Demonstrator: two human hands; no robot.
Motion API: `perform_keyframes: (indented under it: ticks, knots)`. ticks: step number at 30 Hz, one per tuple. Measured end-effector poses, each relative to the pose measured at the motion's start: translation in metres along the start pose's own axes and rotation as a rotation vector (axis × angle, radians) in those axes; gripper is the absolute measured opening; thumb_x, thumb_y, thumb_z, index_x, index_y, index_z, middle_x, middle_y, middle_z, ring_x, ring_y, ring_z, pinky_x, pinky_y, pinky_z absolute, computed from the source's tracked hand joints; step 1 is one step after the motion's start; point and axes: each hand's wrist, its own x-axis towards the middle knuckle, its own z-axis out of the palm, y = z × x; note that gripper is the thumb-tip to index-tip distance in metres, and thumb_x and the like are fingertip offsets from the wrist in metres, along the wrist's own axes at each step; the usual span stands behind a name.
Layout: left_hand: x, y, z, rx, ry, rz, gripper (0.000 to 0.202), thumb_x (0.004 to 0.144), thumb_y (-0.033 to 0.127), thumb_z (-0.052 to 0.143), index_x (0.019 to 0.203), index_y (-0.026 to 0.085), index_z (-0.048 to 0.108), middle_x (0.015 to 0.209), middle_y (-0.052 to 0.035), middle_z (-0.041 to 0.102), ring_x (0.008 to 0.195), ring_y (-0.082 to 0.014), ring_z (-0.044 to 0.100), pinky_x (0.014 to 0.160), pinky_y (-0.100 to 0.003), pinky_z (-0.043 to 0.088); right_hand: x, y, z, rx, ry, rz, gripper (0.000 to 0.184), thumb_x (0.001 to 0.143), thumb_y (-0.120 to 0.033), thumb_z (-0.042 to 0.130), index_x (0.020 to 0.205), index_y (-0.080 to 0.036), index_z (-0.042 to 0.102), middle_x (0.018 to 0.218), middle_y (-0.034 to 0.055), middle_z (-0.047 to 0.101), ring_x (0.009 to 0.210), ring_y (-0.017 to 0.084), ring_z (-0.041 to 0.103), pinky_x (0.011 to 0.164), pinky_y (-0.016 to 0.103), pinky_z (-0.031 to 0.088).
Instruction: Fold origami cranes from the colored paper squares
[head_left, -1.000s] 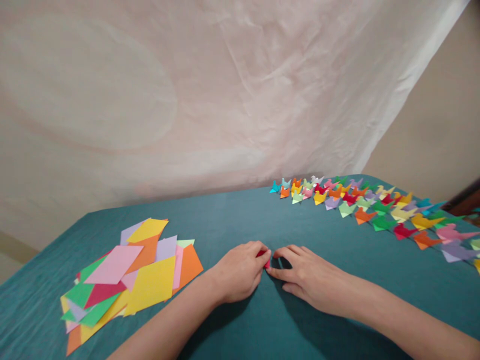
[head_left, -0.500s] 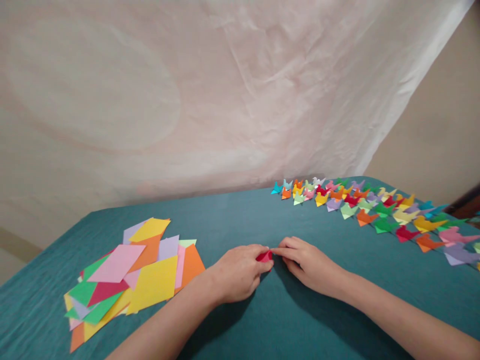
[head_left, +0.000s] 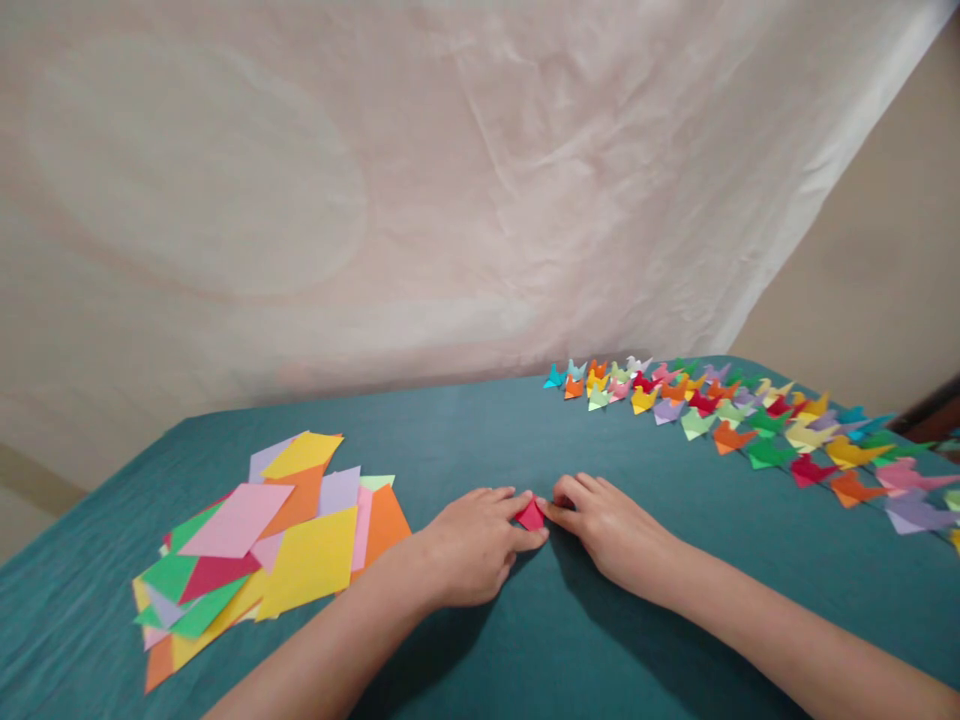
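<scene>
A small red piece of folded paper point(head_left: 531, 514) lies on the teal cloth between my two hands, its top coming to a point. My left hand point(head_left: 480, 545) holds it from the left, index finger at the upper edge and thumb at the lower edge. From the other side my right hand point(head_left: 600, 520) touches its right edge with thumb and fingertips, the other fingers curled in. The fingers hide parts of the paper's sides.
To the left lies a loose heap of coloured paper sheets point(head_left: 311, 560). Several rows of small folded paper birds point(head_left: 705, 402) stand along the back right of the teal-covered table point(head_left: 450, 430). A pale cloth point(head_left: 420, 200) hangs behind.
The red paper now lies flatter and shows more of its face. My right hand's fingers have shifted from its top corner to its right edge; the left hand stays nearly in place.
</scene>
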Motion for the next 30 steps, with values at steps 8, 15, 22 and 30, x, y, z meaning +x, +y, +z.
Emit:
perform_keyframes:
  ticks: [8,15,22,30]
  knots:
    - [-0.003,0.005,0.000,0.004,-0.030,-0.046,0.027,0.080,0.017,0.052,0.104,0.024,0.061,0.134,-0.0092,0.046,0.124,-0.0273,0.042,0.099,-0.046,0.035,-0.001,-0.006,-0.003,-0.102,-0.021,-0.015,0.033,0.084,-0.012,0.051,0.115,-0.020,0.056,0.091,0.0077,0.053,0.082,0.021,0.046,0.065,0.030,0.035]
    - [-0.004,0.006,-0.005,-0.028,-0.053,-0.040,0.033,0.080,0.016,0.053,0.111,0.026,0.059,0.138,-0.0097,0.040,0.126,-0.0281,0.038,0.100,-0.047,0.035,-0.005,-0.009,-0.011,-0.044,-0.087,-0.029,0.037,0.085,-0.012,0.047,0.116,-0.029,0.057,0.096,0.0076,0.053,0.084,0.022,0.047,0.065,0.031,0.036]
    - [-0.010,-0.007,-0.010,-0.172,-0.113,0.071,0.051,0.075,0.013,0.059,0.122,0.031,0.052,0.144,-0.0053,0.029,0.131,-0.0266,0.029,0.104,-0.041,0.032,-0.008,-0.010,-0.020,-0.003,-0.128,-0.050,0.046,0.081,-0.010,0.048,0.119,-0.035,0.055,0.099,0.0071,0.054,0.082,0.022,0.046,0.065,0.032,0.036]
    - [0.002,-0.037,-0.002,-0.407,0.047,-0.038,0.046,0.066,-0.004,0.039,0.100,0.020,0.059,0.103,-0.0014,0.065,0.097,-0.0150,0.059,0.086,-0.025,0.043,-0.008,-0.008,-0.020,0.039,-0.136,-0.048,0.054,0.075,-0.006,0.051,0.119,-0.037,0.055,0.105,0.0066,0.054,0.085,0.022,0.047,0.071,0.034,0.036]
